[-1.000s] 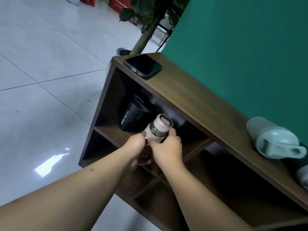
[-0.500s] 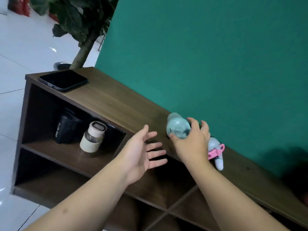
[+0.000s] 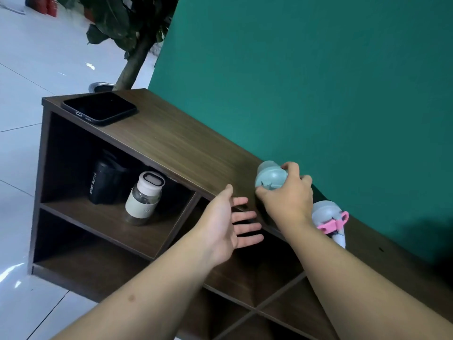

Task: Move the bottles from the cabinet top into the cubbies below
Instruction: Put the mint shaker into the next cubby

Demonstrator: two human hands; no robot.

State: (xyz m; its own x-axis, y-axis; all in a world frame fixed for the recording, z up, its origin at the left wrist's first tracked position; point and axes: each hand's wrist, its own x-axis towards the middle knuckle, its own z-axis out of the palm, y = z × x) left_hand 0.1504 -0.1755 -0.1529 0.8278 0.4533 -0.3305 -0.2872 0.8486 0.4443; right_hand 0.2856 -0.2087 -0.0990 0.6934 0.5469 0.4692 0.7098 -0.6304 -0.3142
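Note:
My right hand (image 3: 285,195) grips the lid end of a pale green bottle (image 3: 269,176) standing on the dark wooden cabinet top (image 3: 186,146). Just right of it lies a clear bottle with a pink clasp (image 3: 331,219), partly behind my wrist. My left hand (image 3: 225,224) hovers open, fingers spread, in front of the cabinet's edge, holding nothing. In the upper left cubby (image 3: 81,209) stand a black sport bottle (image 3: 104,182) and a white-capped glass bottle (image 3: 144,196), side by side.
A black phone (image 3: 99,111) lies on the cabinet top's left end. A green wall (image 3: 306,82) backs the cabinet. A potted tree (image 3: 132,52) stands behind the left end. More cubbies (image 3: 255,283) open below my arms. Pale tiled floor lies to the left.
Both hands let go of the white-capped bottle in the upper left cubby. My right hand rose to the cabinet top and closed on the green bottle; my left hand opened.

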